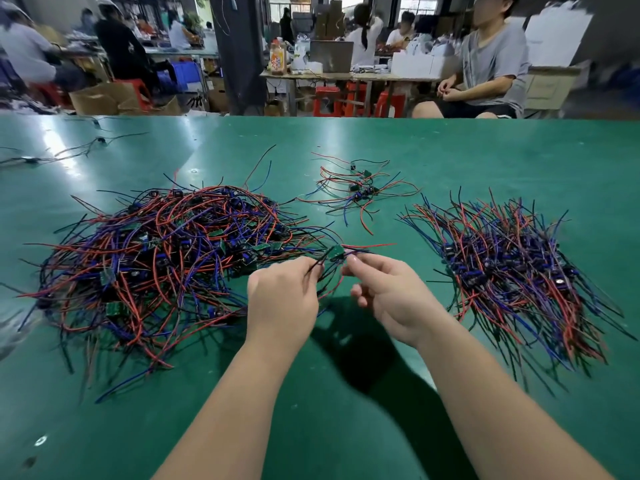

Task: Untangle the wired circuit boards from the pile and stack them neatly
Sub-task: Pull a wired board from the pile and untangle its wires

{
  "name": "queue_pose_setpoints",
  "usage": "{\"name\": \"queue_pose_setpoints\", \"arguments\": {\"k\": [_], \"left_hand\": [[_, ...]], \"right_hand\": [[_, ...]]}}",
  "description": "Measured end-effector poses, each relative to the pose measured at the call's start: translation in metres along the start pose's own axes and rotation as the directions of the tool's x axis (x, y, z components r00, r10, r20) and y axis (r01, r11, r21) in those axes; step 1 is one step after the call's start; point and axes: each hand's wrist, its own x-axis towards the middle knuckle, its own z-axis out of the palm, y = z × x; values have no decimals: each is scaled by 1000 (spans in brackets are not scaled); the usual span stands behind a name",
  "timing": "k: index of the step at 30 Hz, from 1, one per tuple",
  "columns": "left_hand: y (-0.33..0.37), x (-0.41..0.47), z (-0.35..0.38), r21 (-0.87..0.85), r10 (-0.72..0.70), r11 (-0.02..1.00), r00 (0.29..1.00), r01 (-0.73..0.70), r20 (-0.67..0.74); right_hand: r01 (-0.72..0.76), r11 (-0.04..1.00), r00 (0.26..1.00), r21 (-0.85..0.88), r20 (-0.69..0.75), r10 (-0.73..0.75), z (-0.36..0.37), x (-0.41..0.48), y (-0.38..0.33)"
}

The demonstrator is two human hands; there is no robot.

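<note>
Two hands hold one little green board (pixel 336 252) just above the green desk (pixel 311 410). It is between the big messy pile (pixel 156 258) on the left and the tidy stack (pixel 512 271) on the right. The left hand (pixel 282 292) pinches its dark wires. The right hand (pixel 391 292) pinches it on the other side. Its wires stretch sideways, and a red one points right. A small bunch (pixel 360 188) lies farther back.

On the table (pixel 346 427), the tangled pile (pixel 166 258) lies at your left and the ordered stack (pixel 519 271) at your right. A small group (pixel 360 188) lies behind the gap, and your left hand (pixel 282 292) and right hand (pixel 391 292) hold a single board (pixel 336 252) over it.
</note>
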Motion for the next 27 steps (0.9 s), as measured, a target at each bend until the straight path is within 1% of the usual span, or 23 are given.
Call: {"name": "queue_pose_setpoints", "arguments": {"k": [1, 2, 3, 5, 6, 7, 9, 10, 11, 12, 13, 14, 15, 16, 17, 18, 19, 21, 22, 23, 25, 26, 27], "left_hand": [[0, 0, 0, 5, 6, 1000, 1000, -6, -17], [1, 1, 0, -13, 6, 1000, 999, -6, -50], [2, 0, -1, -46, 0, 999, 996, -4, -90], [5, -1, -4, -114, -16, 993, 989, -1, -149], [6, -1, -5, -137, -19, 991, 987, -3, -159], [7, -1, -6, -151, -15, 988, 986, -10, -165], [9, -1, -7, -167, 3, 985, 983, -34, -183], [10, -2, -8, -172, 13, 984, 979, -48, -202], [11, -2, -8, -174, 21, 983, 973, -62, -228], [11, -2, -9, -164, 29, 984, 966, -73, -258], [11, -2, -9, -138, 34, 988, 958, -76, -286], [11, -3, -9, -102, 38, 992, 951, -73, -307], [11, -3, -9, -68, 46, 995, 945, -72, -324], [11, -4, -9, -40, 61, 996, 939, -79, -337], [11, -4, -9, -16, 80, 996, 933, -91, -350], [10, -5, -8, 9, 103, 994, 926, -107, -363], [11, -5, -8, 35, 128, 992, 918, -123, -375], [12, -5, -9, 81, 180, 984, 899, -161, -399], [12, -5, -8, 93, 204, 979, 889, -182, -410], [13, -5, -8, 93, 222, 975, 880, -201, -420], [15, -6, -8, 40, 235, 970, 871, -241, -431], [17, -8, -8, -22, 233, 964, 878, -266, -418], [19, -9, -7, -119, 223, 950, 896, -287, -383]], "right_hand": [[-1, 1000, 998, 12, -68, 2, 0, 1, 4], [-8, 1000, 993, -13, -119, 7, -1, 2, 7], [-22, 999, 990, -28, -140, 18, -1, 2, 9], [-67, 997, 990, 29, -124, 70, -1, 1, 11], [-74, 996, 987, 41, -138, 79, -1, 1, 13], [-50, 999, 980, -5, -193, 48, -2, 1, 12], [33, 990, 941, -138, -330, -78, -4, -2, 10], [63, 987, 923, -145, -367, -113, -5, -4, 9], [81, 993, 930, -83, -353, -105, -5, -7, 7], [78, 997, 954, 27, -293, -67, -4, -11, 6], [47, 989, 981, 139, -192, -20, -3, -15, 3], [-13, 982, 997, 190, -66, 27, -1, -20, 1], [-73, 984, 996, 163, 57, 65, 1, -24, -2], [-99, 989, 985, 109, 148, 83, 3, -26, -2], [-102, 992, 978, 70, 192, 87, 5, -27, -2], [-85, 996, 979, 35, 189, 77, 5, -26, 0], [-38, 999, 990, -32, 136, 42, 5, -24, 1], [79, 976, 997, -204, -9, -82, 7, -23, 4], [120, 969, 991, -215, -34, -130, 7, -22, 5], [142, 980, 989, -137, -25, -147, 7, -22, 4], [163, 975, 979, 148, 96, -178, 6, -24, 1], [173, 952, 963, 254, 161, -218, 5, -26, -2], [184, 930, 942, 318, 213, -259, 3, -27, -5]]}}
